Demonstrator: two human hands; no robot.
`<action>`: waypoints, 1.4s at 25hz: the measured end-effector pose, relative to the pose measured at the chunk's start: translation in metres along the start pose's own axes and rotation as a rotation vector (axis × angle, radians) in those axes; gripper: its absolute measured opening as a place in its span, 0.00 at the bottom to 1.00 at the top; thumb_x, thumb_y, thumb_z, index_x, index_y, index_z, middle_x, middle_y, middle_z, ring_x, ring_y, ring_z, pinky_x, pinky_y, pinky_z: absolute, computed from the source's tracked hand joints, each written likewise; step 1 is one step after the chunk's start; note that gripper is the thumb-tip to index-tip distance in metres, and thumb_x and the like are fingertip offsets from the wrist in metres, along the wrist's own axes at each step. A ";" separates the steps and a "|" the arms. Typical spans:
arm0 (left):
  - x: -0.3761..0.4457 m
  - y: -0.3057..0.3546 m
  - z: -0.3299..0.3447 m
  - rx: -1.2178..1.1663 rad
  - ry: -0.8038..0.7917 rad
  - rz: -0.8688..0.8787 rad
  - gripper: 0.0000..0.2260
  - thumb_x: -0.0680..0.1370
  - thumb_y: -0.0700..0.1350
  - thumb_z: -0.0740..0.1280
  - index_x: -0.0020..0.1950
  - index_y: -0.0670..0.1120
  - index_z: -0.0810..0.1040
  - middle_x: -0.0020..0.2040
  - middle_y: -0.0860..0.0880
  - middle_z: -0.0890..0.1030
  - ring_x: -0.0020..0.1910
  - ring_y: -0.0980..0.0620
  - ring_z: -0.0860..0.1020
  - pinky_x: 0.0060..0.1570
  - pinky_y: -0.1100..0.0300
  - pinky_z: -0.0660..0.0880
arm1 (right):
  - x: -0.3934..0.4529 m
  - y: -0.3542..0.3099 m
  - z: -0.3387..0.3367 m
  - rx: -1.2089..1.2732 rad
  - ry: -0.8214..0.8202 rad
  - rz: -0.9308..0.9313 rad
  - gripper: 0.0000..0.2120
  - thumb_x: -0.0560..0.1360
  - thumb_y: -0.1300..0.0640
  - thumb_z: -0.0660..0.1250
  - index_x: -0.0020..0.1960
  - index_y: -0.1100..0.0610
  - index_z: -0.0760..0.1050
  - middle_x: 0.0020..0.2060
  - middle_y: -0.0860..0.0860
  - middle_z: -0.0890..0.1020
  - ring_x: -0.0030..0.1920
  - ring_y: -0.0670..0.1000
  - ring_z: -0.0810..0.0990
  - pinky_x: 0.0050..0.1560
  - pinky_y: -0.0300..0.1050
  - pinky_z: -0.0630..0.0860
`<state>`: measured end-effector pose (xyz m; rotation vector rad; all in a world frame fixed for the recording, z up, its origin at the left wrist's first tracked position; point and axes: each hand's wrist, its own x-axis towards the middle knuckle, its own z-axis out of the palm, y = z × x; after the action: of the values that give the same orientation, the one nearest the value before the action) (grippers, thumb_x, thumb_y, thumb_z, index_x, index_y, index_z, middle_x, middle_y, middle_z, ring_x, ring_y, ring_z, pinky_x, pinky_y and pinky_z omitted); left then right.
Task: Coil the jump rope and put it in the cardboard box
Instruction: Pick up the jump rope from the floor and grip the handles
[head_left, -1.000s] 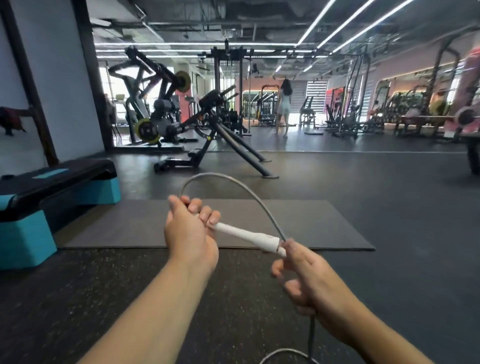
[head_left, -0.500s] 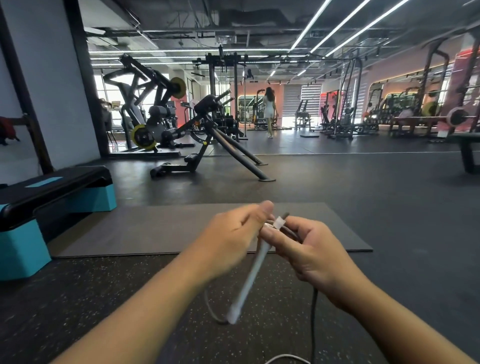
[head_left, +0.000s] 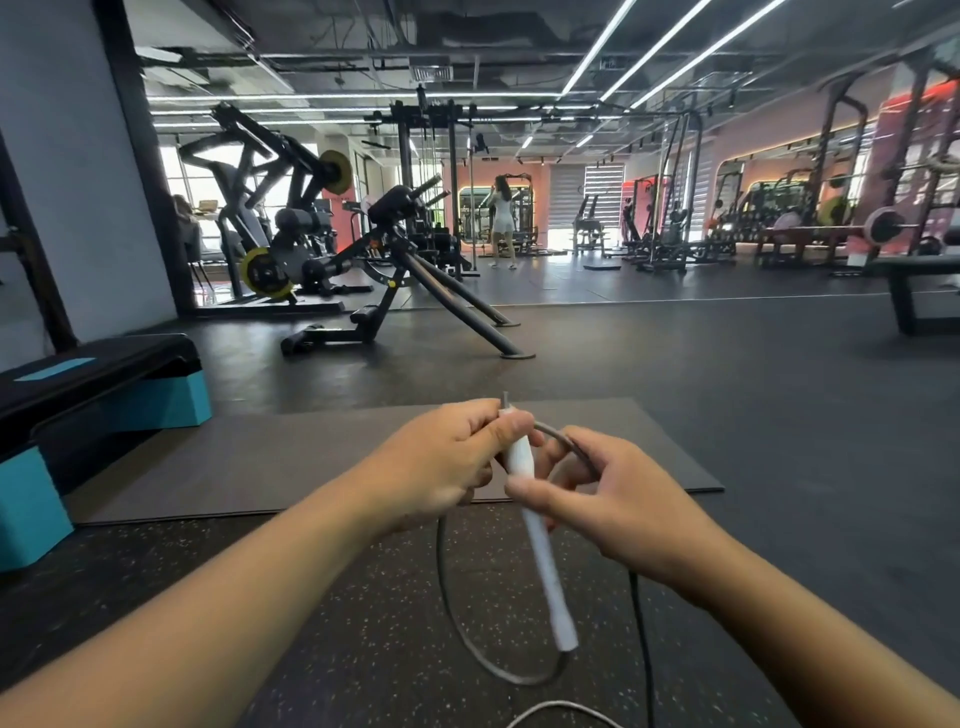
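I hold a jump rope in front of me above the gym floor. Its white handle (head_left: 543, 561) hangs nearly upright, the top end pinched by my left hand (head_left: 441, 462). The grey cord (head_left: 457, 623) drops below my left hand, loops under the handle's lower end and curves back up. Another stretch of cord arcs over the fingers of my right hand (head_left: 618, 493), which grips the handle's upper part and the cord. More cord trails down toward the frame's bottom edge. No cardboard box is in view.
A grey exercise mat (head_left: 291, 457) lies on the dark rubber floor ahead. A black and teal step platform (head_left: 93, 405) stands at the left. Weight machines (head_left: 291, 244) fill the background, and a person (head_left: 501, 218) stands far off.
The handle swung from lying sideways between my hands to hanging nearly upright. My hands came together and a loop of cord has formed below them.
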<state>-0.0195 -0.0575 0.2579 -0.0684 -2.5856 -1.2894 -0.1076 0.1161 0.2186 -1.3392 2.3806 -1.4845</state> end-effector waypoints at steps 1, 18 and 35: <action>-0.002 -0.001 -0.001 -0.013 0.036 -0.002 0.15 0.83 0.55 0.60 0.52 0.49 0.82 0.31 0.51 0.71 0.28 0.54 0.67 0.29 0.59 0.65 | -0.002 -0.002 -0.002 0.131 -0.097 0.081 0.21 0.72 0.39 0.75 0.49 0.57 0.79 0.30 0.50 0.80 0.25 0.46 0.73 0.27 0.43 0.70; 0.002 0.045 -0.051 0.529 -0.541 -0.326 0.22 0.78 0.65 0.61 0.38 0.50 0.81 0.28 0.54 0.74 0.30 0.52 0.73 0.35 0.59 0.78 | 0.009 -0.022 -0.056 -0.100 -0.312 -0.032 0.17 0.75 0.43 0.74 0.38 0.56 0.80 0.29 0.50 0.79 0.29 0.46 0.72 0.31 0.40 0.67; 0.008 0.020 0.077 -1.021 0.569 -0.110 0.24 0.80 0.65 0.54 0.60 0.52 0.81 0.53 0.50 0.88 0.54 0.47 0.84 0.43 0.53 0.78 | 0.006 -0.018 0.033 0.871 0.040 0.071 0.22 0.77 0.44 0.68 0.64 0.59 0.73 0.37 0.52 0.81 0.32 0.48 0.76 0.30 0.39 0.69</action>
<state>-0.0396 0.0145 0.2310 0.2240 -1.3044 -2.1378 -0.0850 0.0851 0.2162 -0.9736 1.4198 -2.1354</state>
